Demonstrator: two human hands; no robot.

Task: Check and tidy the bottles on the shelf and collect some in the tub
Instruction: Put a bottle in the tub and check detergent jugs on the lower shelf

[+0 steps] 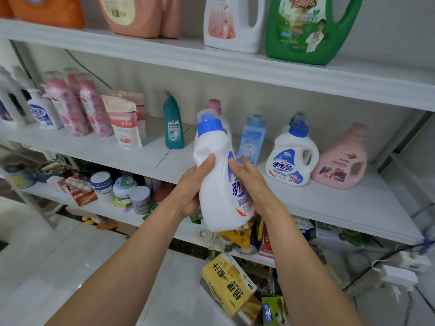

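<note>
While both hands hold the white bottle (217,161) up in front of the middle shelf (329,203), the step in hand looks like the check itself. The left hand (191,191) wraps the lower body from the side, with its thumb lying up the plastic. The right hand (253,187) curls round the label side, fingers pressed over the print.

To do this well, the left hand should probably bear the weight near the base. The right hand can then loosen and turn the bottle until the label faces the person. The cap deserves a look and perhaps a light twist, since a loose one would leak once the bottle is laid down. Turning is best done well in front of the shelf, so the neck does not knock the light blue bottle (251,140) or the pink-capped one just behind. The tub is not in view, so where this bottle belongs cannot be told.

It is tilted, neck up and leaning left, base towards the person, and slightly blurred. It is smooth white plastic with a blue cap and what seems a clear cover on top. Its blue and red label is turned right and partly hidden. A matching bottle (290,158) stands upright on the shelf beside a pink jug (341,161).
</note>
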